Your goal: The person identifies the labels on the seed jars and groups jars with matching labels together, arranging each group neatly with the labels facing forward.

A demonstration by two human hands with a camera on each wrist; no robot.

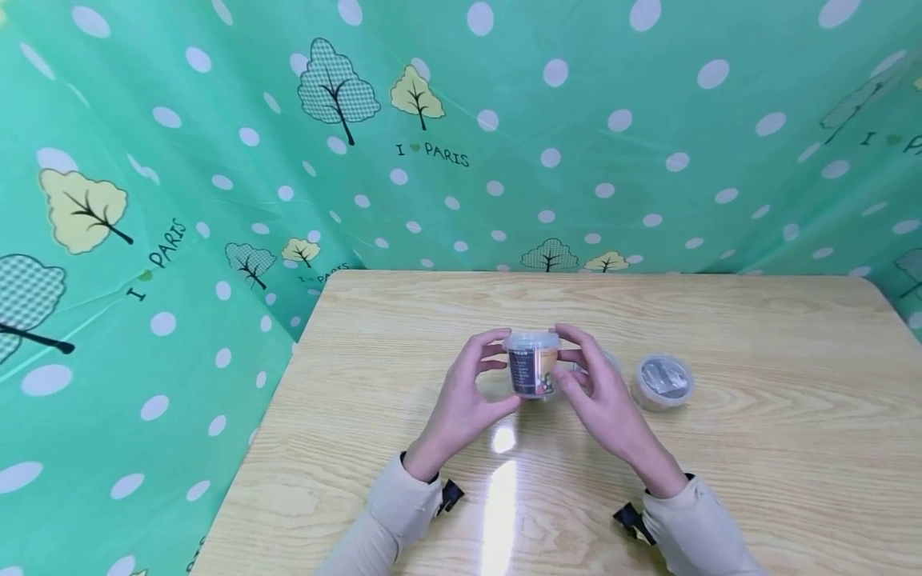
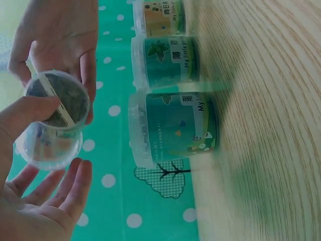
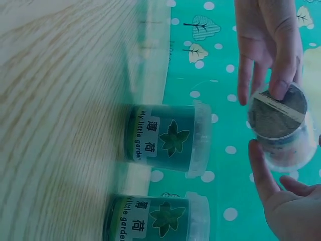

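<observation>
Both hands hold one small clear plastic cup (image 1: 533, 366) with a dark printed label a little above the wooden table (image 1: 756, 336). My left hand (image 1: 468, 392) grips its left side, with the thumb lying on the foil-sealed top (image 2: 52, 98). From the right, my right hand (image 1: 598, 384) curls its fingers round the cup. In the right wrist view the same cup (image 3: 281, 125) sits between the two hands, with the sealed top facing the camera.
A like cup (image 1: 663, 382) stands on the table right of my right hand, and another (image 1: 611, 358) is mostly hidden behind it. The left wrist view shows three green-labelled cups (image 2: 173, 128) in a row. Green dotted cloth (image 1: 180, 200) hangs behind and left.
</observation>
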